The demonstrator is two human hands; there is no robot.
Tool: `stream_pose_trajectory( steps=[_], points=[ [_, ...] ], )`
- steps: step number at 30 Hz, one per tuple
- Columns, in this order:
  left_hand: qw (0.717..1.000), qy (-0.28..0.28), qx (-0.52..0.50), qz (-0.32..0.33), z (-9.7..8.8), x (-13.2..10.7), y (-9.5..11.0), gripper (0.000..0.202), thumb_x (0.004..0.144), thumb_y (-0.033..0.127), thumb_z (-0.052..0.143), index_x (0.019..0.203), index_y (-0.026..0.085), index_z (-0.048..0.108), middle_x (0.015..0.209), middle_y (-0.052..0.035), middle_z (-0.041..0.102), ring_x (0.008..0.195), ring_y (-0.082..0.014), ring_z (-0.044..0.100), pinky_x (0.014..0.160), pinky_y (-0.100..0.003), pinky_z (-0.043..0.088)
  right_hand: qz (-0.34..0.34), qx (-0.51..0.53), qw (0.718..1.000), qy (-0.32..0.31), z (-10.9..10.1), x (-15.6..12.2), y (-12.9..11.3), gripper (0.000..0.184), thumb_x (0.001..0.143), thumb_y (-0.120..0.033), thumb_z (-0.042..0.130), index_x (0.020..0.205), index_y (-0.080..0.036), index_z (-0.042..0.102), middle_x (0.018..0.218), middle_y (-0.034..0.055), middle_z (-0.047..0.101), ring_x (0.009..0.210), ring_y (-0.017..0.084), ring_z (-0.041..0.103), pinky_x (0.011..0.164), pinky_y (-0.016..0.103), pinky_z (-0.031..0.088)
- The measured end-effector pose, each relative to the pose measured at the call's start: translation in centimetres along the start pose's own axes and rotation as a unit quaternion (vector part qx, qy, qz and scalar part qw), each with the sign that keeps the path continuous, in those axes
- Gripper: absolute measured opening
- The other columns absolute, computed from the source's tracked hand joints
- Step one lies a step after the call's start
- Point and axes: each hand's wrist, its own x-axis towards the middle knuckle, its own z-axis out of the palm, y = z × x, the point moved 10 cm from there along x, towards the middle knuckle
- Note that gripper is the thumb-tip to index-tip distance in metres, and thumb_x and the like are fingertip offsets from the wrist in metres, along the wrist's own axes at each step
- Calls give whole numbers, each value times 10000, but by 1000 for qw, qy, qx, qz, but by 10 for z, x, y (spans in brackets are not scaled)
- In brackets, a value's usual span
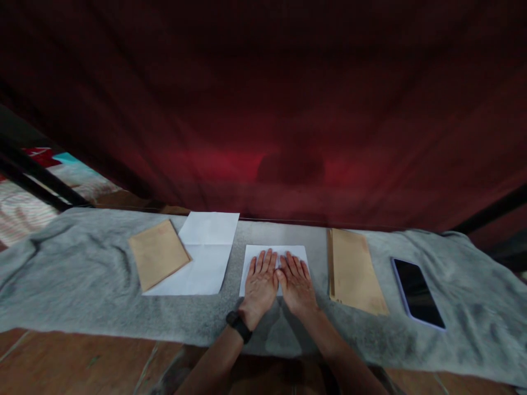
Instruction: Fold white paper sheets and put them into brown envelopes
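Note:
A folded white sheet of paper [253, 252] lies on the grey cloth in front of me. My left hand [261, 280] rests flat on its left half, fingers stretched forward. On its right half my right hand [296, 282] is pressed down flat too, fingers slightly spread. The two thumbs meet near the middle of the paper. To the left, a larger white sheet [206, 269] with a crease across it lies partly under a brown envelope [158, 255]. A stack of brown envelopes [356, 269] lies to the right of my hands.
A phone [418, 291] with a dark screen lies at the right. Grey cloth [82, 274] covers the long, narrow surface, wrinkled at both ends. Behind it hangs a dark red curtain [197, 153]. Tiled floor [119, 356] shows along the near edge.

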Motion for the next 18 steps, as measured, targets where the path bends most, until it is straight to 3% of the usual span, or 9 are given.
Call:
stream_pose_trajectory(
  steps=[8, 18],
  points=[
    [1000, 4, 4, -31, -2, -8, -13, 535, 1013, 363, 324, 1527, 222, 379, 1582, -54, 388, 1483, -245, 313, 1217, -481, 255, 27, -32, 999, 25, 2, 0, 7, 521, 1049, -394, 318, 1527, -198, 383, 1624, 88, 265, 1490, 257, 289, 1215, 451, 190],
    [1000, -15, 15, -14, -10, -19, -20, 550, 1021, 450, 338, 1512, 210, 404, 1597, -82, 355, 1485, -261, 307, 1208, -494, 274, 25, -81, 994, 63, -2, -7, 9, 549, 1034, -391, 347, 1524, -148, 390, 1607, 137, 308, 1462, 290, 340, 1193, 472, 222]
  ],
)
